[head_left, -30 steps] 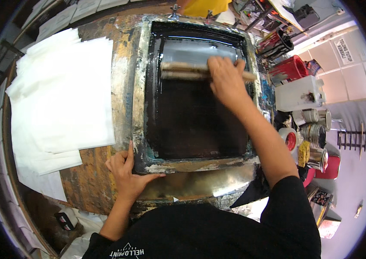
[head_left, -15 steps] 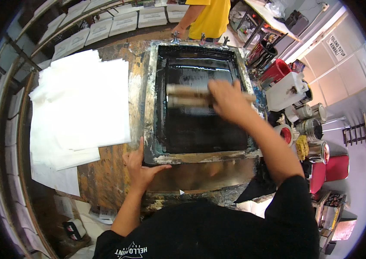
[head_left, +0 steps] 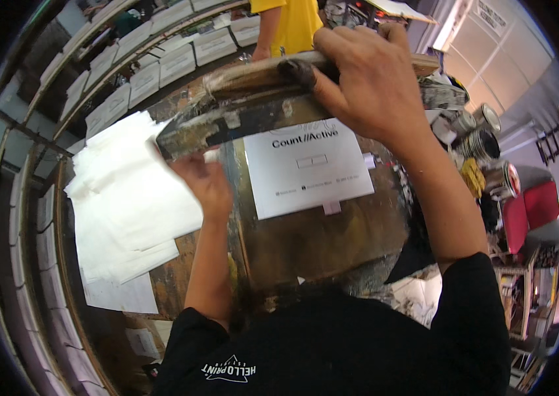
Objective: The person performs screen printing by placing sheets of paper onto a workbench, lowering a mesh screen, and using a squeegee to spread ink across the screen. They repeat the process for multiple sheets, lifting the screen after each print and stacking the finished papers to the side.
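The screen-printing frame [head_left: 240,119] is tilted up off the table, its dark edge facing me. My right hand [head_left: 375,86] is closed over the wooden squeegee [head_left: 424,64] at the raised edge, with dark ink on the thumb. My left hand [head_left: 205,183] is smeared by motion beside the frame's left corner and the paper stack, so its fingers cannot be made out. Below the frame, a white sheet with black print [head_left: 309,175] lies on the brown board [head_left: 319,244], with small tabs at its right and lower edges.
A stack of white paper [head_left: 134,204] covers the table's left side. Beyond it are racks holding sheets [head_left: 177,66]. A person in a yellow shirt [head_left: 296,30] stands behind the table. Paint cans [head_left: 480,145], a yellow cloth [head_left: 472,177] and a red chair [head_left: 542,204] are at right.
The frame has swung up from lying flat, uncovering the printed sheet. My right hand has moved up and away with the squeegee. My left hand has left the frame's near corner and risen.
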Demonstrator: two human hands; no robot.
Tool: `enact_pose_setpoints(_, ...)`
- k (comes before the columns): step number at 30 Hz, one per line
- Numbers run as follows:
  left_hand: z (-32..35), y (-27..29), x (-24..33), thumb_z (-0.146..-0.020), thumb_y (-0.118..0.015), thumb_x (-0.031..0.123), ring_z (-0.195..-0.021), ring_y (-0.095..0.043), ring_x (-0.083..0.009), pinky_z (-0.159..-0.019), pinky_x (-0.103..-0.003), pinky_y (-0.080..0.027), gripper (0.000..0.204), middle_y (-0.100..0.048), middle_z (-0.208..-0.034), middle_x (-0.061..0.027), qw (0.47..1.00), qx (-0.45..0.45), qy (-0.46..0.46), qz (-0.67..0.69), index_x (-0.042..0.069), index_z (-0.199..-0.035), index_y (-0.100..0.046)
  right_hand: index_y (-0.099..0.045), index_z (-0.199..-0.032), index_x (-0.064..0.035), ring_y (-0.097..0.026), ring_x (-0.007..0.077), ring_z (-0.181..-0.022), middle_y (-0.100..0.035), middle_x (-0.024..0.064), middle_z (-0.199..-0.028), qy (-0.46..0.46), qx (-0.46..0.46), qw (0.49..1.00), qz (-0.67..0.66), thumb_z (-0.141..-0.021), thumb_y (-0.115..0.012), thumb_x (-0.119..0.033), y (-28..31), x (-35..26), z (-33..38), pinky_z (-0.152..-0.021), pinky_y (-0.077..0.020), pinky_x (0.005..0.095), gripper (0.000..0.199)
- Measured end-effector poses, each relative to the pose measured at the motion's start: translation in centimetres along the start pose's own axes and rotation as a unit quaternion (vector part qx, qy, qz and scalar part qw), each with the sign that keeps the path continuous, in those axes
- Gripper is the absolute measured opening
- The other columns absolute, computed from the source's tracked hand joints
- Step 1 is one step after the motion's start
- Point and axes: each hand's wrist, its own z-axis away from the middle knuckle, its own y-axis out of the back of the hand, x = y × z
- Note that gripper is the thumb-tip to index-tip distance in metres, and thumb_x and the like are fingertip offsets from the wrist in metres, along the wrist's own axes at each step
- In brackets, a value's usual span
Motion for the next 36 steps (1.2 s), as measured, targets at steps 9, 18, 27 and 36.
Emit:
enact_pose_setpoints(9,-2.6,-6.1,-19.3,-0.098,-0.077,0.029,-0.09,-0.066,-0.0351,-0.077,-0.044,-0.053,0.026,-0.066,-0.103,-0.0118,0.846,-0.22,-0.108,-0.473,0.013,-0.118,-0.08,-0.071,-0.106,-0.0036,-0.065,0.0308,-0.077,-0.071,0.0167,-0.085,-0.115,-0.118,0.982,-0.091,-0.105,-0.052,-0.052,0.4,3.4,-9.9,-0.077,-0.0483,0.0407,0.052)
enact_pose_setpoints(18,-5.9,-3.4,-12.2,-0.103,-0.069,0.023,-0.071,-0.069,-0.0357,-0.068,-0.042,-0.053,0.022,-0.073,-0.087,-0.0233,0.94,-0.156,0.099,-0.287,0.002,-0.106,-0.076,-0.07,-0.12,-0.0029,-0.07,0.0325,-0.083,-0.072,0.0213,-0.09,-0.092,-0.085,0.985,-0.12,-0.105,-0.053,-0.053,-1.5,5.7,-10.1,-0.081,-0.0509,0.0419,0.055)
enact_pose_setpoints(27,-4.5,22.5,-10.4,-0.104,-0.07,0.026,-0.061,-0.053,-0.02,-0.061,-0.037,-0.047,0.032,-0.063,-0.068,-0.0106,0.85,0.072,0.08,-0.516,-0.001,-0.087,-0.069,-0.069,-0.133,-0.0023,-0.075,0.0341,-0.09,-0.074,0.0258,-0.095,-0.023,-0.013,0.996,-0.087,-0.105,-0.054,-0.055,-3.0,8.1,-6.9,-0.085,-0.0536,0.0432,0.061)
enact_pose_setpoints(36,-3.7,27.1,-4.1,-0.091,-0.082,0.053,-0.128,-0.06,-0.0428,-0.113,-0.052,-0.044,0.092,-0.062,-0.141,-0.0289,0.74,-0.036,-0.053,-0.669,-0.008,-0.151,-0.05,-0.072,-0.126,-0.0006,-0.071,0.0471,-0.085,-0.073,0.0282,-0.095,-0.041,-0.052,0.996,-0.067,-0.104,-0.056,-0.052,-1.4,4.5,-5.4,-0.081,-0.0549,0.0461,0.058)
